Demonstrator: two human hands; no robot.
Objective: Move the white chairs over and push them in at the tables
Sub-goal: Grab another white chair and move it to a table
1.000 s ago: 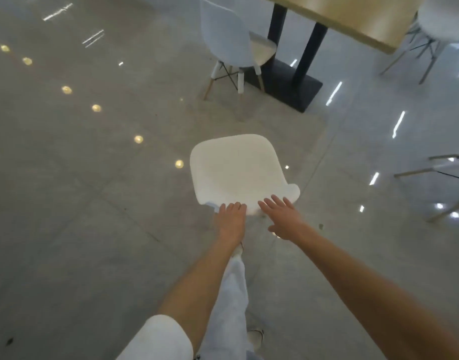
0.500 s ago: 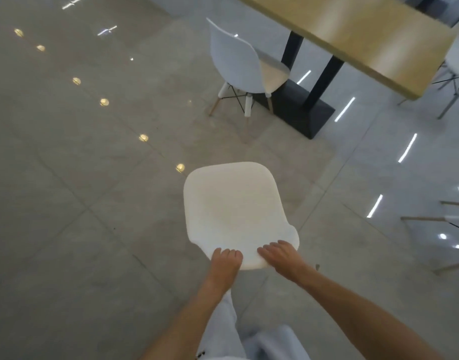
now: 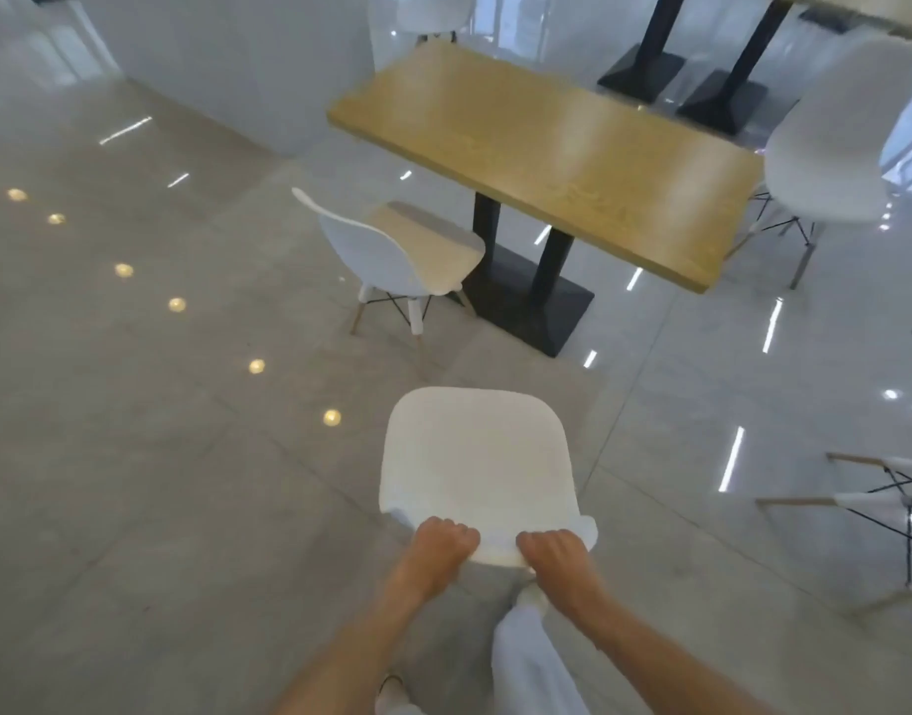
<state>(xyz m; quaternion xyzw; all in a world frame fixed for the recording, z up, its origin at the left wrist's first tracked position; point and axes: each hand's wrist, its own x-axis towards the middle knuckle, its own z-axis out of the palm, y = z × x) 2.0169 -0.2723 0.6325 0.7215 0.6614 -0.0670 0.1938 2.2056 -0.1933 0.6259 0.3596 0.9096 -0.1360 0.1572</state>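
Observation:
A white chair (image 3: 477, 456) stands on the floor right in front of me, seen from above, its seat pointing toward the wooden table (image 3: 546, 147). My left hand (image 3: 435, 552) and my right hand (image 3: 557, 559) both curl over the top edge of its backrest, side by side. The table stands ahead on two black posts with a black base (image 3: 526, 307). A second white chair (image 3: 402, 250) sits at the table's left side, its seat partly under the top.
Another white chair (image 3: 840, 131) stands at the table's far right end. The wooden legs of a further chair (image 3: 866, 498) show at the right edge. A white wall (image 3: 226, 59) rises at the back left. My trouser leg (image 3: 536, 657) is below the chair.
The chair has moved closer to the table with me walking behind it. My fingers, lying flat on the backrest before, now curl over its edge. More of the table is in view.

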